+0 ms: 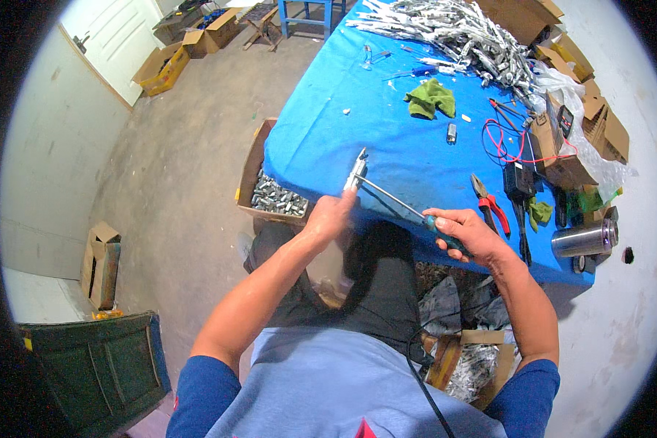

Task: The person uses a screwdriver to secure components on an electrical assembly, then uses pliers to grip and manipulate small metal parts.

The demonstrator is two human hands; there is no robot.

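In the head view, the left hand [333, 214] pinches a short, narrow white-and-silver part [355, 174] between its thumb and fingers, just over the near edge of the table [310, 142], which is covered in bright blue cloth; the part stands tilted, its thin far end pointing away from the person. The right hand [471, 232] is wrapped around the dark teal handle of a screwdriver with a long, slim metal shaft [409, 207], the thumb lying along the handle. The shaft slants up and leftward to the part, and its tip meets the part's side just above the left fingers, though blur hides whether it presses in. Beyond the hands, a crumpled olive-green cloth [431, 98] lies near a small silver metal block [452, 133]. Pliers with red-and-black handles [498, 210] rest to the right, beside a black rectangular box-shaped device [518, 179], with a thin red wire [517, 158] looping above it. A brushed-steel tumbler [582, 239] lies on its side at the right edge of the table. A big heap of narrow white-and-silver strips [463, 36] covers the far end. Left of the table's near corner, an uncovered brown cardboard box [251, 164] holds many small silver metal pieces [277, 197].
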